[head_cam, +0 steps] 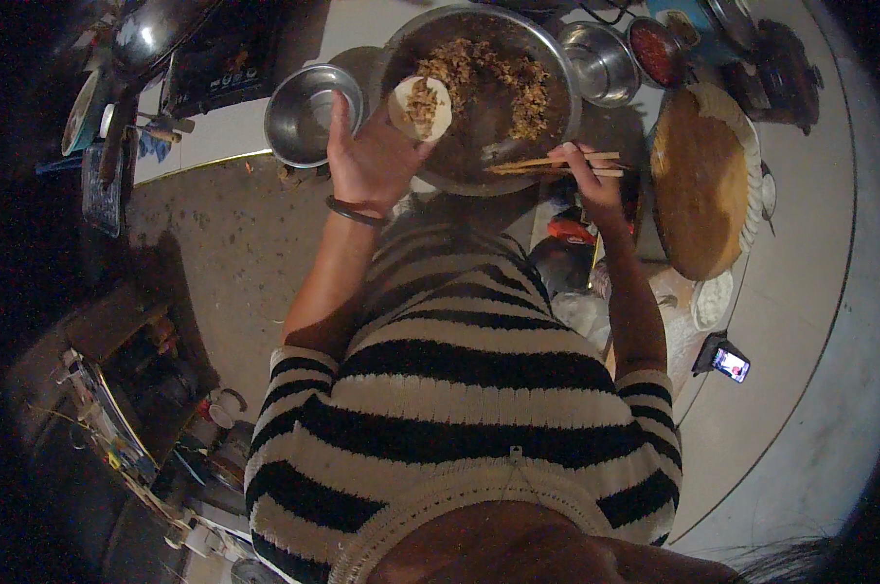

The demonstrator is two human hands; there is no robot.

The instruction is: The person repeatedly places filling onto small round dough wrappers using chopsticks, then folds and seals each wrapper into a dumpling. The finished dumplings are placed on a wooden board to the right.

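Observation:
My left hand (378,150) is turned palm up, with a round dumpling wrapper (443,111) resting on its fingers. A small mound of chopped filling (420,102) sits on the wrapper. In my right hand (587,171) is a pair of wooden chopsticks (531,165), their tips over the near side of a large metal basin (476,150). Chopped filling (531,98) lies along the far and right parts of the basin, and the near part of its bottom shows bare. The wrapper is held above the basin's left side.
Left of the basin stands a metal bowl (301,120). Beyond its right side are another metal bowl (600,66) and a bowl of red sauce (657,52). Pleated dumplings (755,197) line the right edge of a round wooden board (702,182). A phone (731,364) stands nearer me.

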